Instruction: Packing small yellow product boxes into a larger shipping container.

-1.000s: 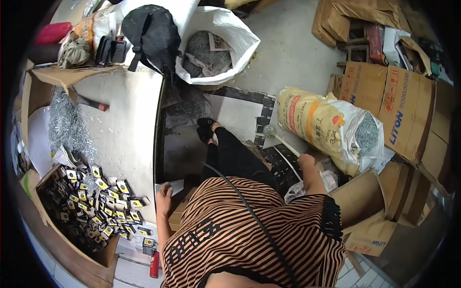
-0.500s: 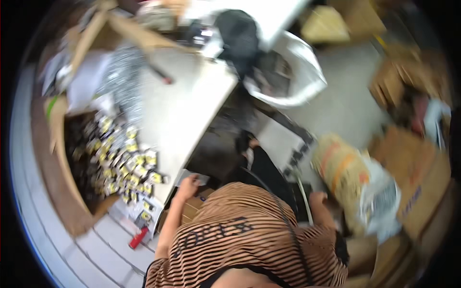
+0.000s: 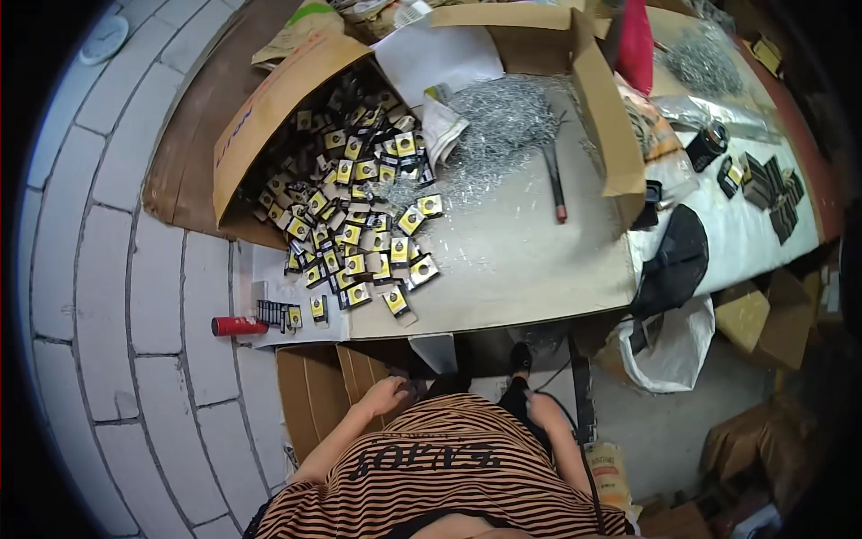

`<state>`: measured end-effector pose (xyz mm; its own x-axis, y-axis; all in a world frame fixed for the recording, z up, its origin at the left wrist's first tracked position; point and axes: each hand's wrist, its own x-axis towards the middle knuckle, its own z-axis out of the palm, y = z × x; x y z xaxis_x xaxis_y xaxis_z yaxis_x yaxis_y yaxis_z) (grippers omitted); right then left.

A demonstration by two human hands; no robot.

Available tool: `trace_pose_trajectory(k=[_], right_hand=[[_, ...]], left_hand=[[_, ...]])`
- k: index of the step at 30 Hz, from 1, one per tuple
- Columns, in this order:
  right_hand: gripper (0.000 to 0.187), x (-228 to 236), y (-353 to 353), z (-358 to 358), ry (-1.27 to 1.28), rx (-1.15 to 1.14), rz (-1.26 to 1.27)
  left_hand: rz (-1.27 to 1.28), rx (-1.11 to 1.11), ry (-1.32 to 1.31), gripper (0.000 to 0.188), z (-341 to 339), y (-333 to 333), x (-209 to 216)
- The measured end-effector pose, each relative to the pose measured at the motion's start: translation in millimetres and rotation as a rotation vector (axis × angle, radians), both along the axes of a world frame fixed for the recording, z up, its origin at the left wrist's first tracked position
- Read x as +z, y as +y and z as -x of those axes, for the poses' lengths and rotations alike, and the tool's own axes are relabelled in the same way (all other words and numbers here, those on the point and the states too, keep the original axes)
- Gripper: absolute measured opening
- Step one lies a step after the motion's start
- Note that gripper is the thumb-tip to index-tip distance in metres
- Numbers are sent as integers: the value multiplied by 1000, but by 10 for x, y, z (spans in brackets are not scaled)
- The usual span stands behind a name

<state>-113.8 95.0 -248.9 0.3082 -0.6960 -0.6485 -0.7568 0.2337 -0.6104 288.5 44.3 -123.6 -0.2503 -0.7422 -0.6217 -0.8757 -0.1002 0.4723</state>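
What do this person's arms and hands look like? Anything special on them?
The left hand and right hand are bare, with no gloves visible, and the forearms are uncovered. The person wears a shirt with orange-brown and black stripes and dark lettering. A thin black cable runs beside the right forearm.

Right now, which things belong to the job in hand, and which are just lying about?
Likely in use, judging by nearness to the left hand:
brown carton beside it
small yellow-and-black boxes on the table

Seemingly just lying about, untouched:
red cylinder
dark tool with a reddish tip
black bag
white sack
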Motion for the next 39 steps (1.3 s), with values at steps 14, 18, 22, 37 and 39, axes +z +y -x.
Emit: trace_pose_trajectory(k=[14, 18, 22, 37, 39], right_hand=[[34, 2563, -1695, 708, -654, -1669, 970], [25, 2650, -1762, 1004, -1293, -1182, 1338], [28, 2437, -3380, -777, -692, -1365, 901], [45, 1054, -5019, -2592, -750, -673, 165], [43, 1108, -5008, -2136, -776, -669, 216]], left_hand=[[543, -145, 276, 46, -670, -1208, -162], [427, -362, 155, 56, -475, -1390, -205], [519, -453, 7, 55, -331, -1582, -478], [689, -189, -402, 49, -1212, -2800, -754], [629, -17, -338, 40, -1317, -2875, -640]])
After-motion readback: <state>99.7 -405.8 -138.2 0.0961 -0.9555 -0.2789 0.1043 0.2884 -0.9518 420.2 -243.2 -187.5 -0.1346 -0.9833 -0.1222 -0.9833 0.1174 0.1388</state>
